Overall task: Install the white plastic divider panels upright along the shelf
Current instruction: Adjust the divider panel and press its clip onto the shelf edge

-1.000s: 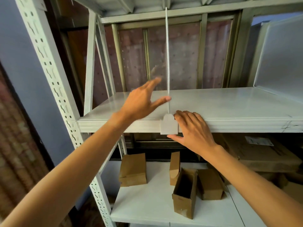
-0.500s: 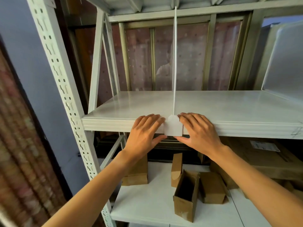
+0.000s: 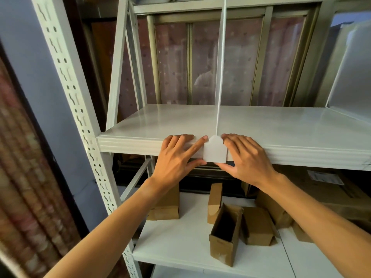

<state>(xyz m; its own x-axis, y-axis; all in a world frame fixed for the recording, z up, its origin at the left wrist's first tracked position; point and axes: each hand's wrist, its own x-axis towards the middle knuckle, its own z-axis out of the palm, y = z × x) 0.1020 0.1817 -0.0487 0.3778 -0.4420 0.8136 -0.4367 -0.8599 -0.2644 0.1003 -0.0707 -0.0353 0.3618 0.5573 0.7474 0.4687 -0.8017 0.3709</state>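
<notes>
Head view, centre of the frame: the divider panel (image 3: 220, 67) stands upright and edge-on, its front edge rising straight from the shelf (image 3: 281, 127) lip, where its tab (image 3: 215, 150) hooks over. The left hand (image 3: 176, 159) and right hand (image 3: 248, 157) flank the tab, equally near. Their fingers are spread on the lip and their thumbs touch the tab's lower corners. Any seating push likely goes straight inward.

The divider (image 3: 220, 67) stands upright on the shelf (image 3: 281, 125), its tab (image 3: 215, 150) over the front edge between left hand (image 3: 176, 157) and right hand (image 3: 247, 157), boxes (image 3: 224, 237) on the lower shelf (image 3: 180, 241).
</notes>
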